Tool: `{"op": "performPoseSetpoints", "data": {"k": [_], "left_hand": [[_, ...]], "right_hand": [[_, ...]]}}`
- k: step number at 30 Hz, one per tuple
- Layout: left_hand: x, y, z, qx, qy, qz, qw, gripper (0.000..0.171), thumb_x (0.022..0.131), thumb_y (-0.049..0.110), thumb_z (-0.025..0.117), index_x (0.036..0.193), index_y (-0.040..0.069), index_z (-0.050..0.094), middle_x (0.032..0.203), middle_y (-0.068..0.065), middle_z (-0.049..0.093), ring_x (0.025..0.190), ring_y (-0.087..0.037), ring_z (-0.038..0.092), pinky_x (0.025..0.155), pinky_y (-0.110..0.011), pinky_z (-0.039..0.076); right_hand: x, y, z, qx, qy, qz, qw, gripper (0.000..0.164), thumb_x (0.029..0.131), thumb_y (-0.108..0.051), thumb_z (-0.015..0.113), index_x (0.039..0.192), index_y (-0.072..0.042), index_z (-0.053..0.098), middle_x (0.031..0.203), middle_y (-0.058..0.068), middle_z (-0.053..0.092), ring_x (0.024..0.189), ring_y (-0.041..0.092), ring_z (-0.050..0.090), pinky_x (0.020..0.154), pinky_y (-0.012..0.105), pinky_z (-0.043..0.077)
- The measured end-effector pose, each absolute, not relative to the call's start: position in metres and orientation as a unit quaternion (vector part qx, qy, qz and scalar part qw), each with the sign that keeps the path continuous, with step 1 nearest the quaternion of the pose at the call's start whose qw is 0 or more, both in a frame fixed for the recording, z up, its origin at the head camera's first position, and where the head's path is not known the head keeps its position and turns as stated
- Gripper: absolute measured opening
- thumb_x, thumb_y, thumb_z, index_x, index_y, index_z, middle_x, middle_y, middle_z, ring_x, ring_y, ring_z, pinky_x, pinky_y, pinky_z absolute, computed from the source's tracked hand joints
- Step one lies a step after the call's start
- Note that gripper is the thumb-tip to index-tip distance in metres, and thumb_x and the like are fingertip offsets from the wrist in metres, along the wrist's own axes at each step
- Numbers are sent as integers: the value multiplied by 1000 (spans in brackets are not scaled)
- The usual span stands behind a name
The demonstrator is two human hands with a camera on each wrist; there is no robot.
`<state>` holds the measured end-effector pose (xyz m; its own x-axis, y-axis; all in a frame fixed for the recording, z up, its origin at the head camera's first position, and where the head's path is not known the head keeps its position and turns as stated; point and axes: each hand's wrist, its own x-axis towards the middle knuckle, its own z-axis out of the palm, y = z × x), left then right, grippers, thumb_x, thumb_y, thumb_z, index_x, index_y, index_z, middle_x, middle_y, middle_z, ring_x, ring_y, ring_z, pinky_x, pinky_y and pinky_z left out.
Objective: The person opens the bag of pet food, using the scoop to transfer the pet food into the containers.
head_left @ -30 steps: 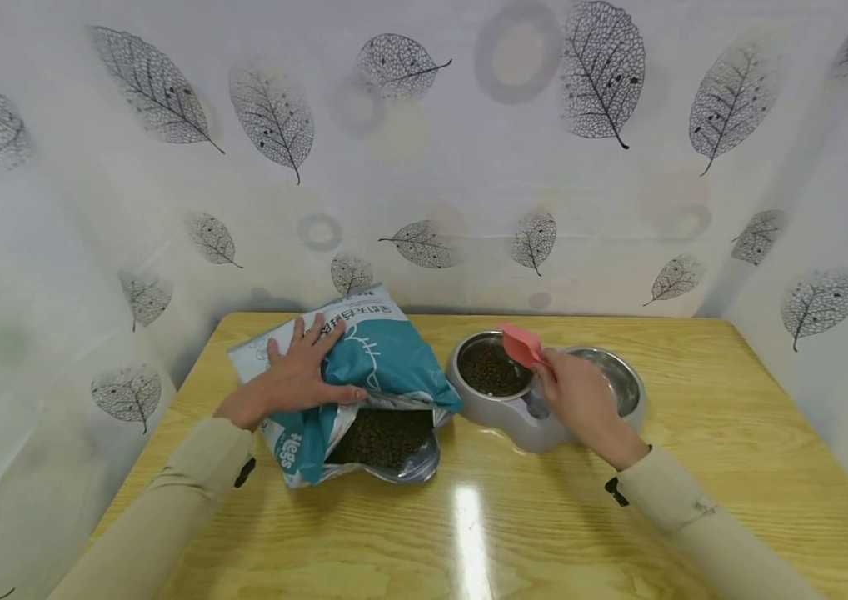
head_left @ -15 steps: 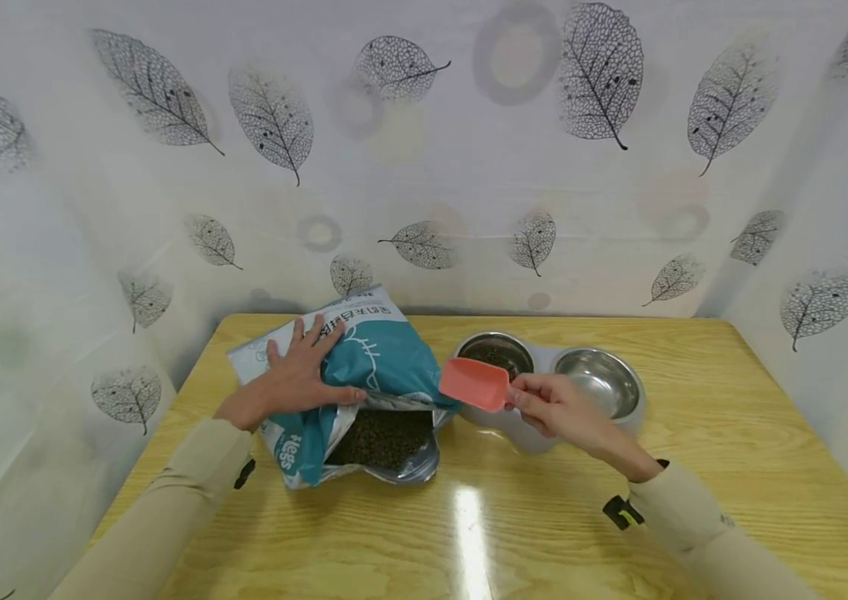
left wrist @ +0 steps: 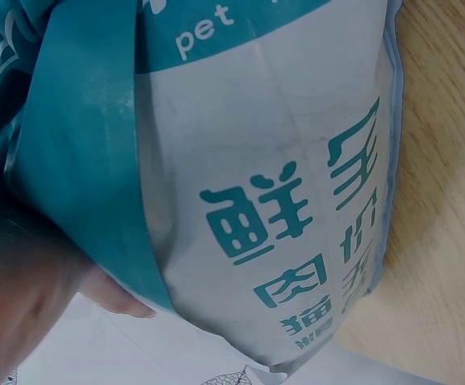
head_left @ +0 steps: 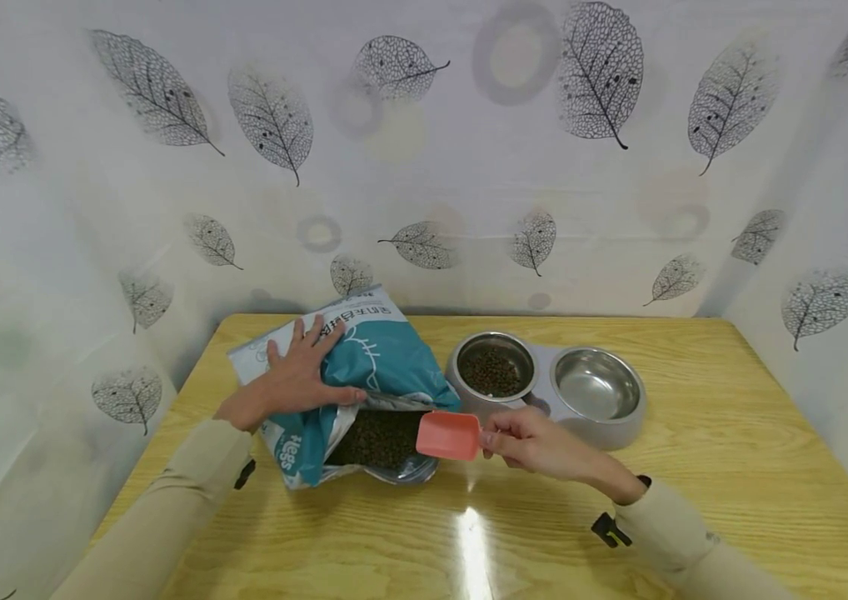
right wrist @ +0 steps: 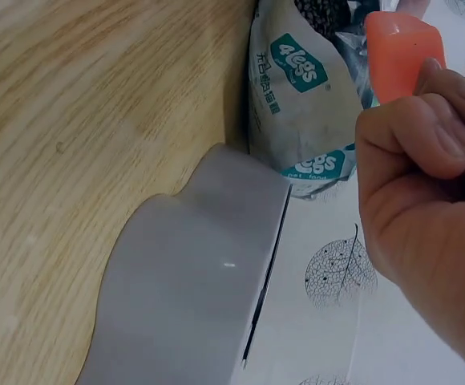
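My left hand rests on top of a teal and white pet food bag, fingers spread. The bag lies on its side, its mouth toward me, with brown kibble showing inside. My right hand pinches the handle of a pink scoop, whose bowl looks empty and overlaps the right edge of the bag's mouth in the head view. In the right wrist view the fingers curl round the handle. Behind the right hand stands a grey double pet bowl; kibble lies in its left steel bowl.
The right steel bowl holds nothing. Everything stands on a yellow wood-grain table. A pale leaf-patterned curtain hangs along the table's back and sides.
From over the left steel bowl, the right hand has brought the scoop left and toward me, to the bag's mouth. The scoop has turned so its hollow shows. The left hand has stayed put.
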<state>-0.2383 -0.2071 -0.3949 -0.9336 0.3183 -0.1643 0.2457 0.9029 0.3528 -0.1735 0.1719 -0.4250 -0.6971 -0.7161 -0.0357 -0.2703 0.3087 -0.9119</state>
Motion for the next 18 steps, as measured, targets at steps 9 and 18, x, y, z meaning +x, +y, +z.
{"op": "performPoseSetpoints", "data": {"k": [9, 18], "left_hand": [[-238, -207, -396, 145, 969, 166, 111, 120, 81, 75, 68, 167, 15, 8, 172, -24, -3, 155, -54, -12, 110, -86, -3], [-238, -208, -396, 146, 969, 166, 107, 120, 82, 74, 68, 167, 15, 8, 172, -24, -3, 155, -54, -12, 110, -86, -3]], "right_hand": [[-166, 150, -432, -305, 807, -463, 203, 33, 107, -22, 54, 93, 2, 72, 56, -11, 44, 49, -2, 37, 46, 19, 31], [-156, 125, -426, -295, 854, -402, 148, 29, 105, -22, 54, 90, -7, 74, 76, 9, 71, 56, -1, 49, 53, 21, 45]]}}
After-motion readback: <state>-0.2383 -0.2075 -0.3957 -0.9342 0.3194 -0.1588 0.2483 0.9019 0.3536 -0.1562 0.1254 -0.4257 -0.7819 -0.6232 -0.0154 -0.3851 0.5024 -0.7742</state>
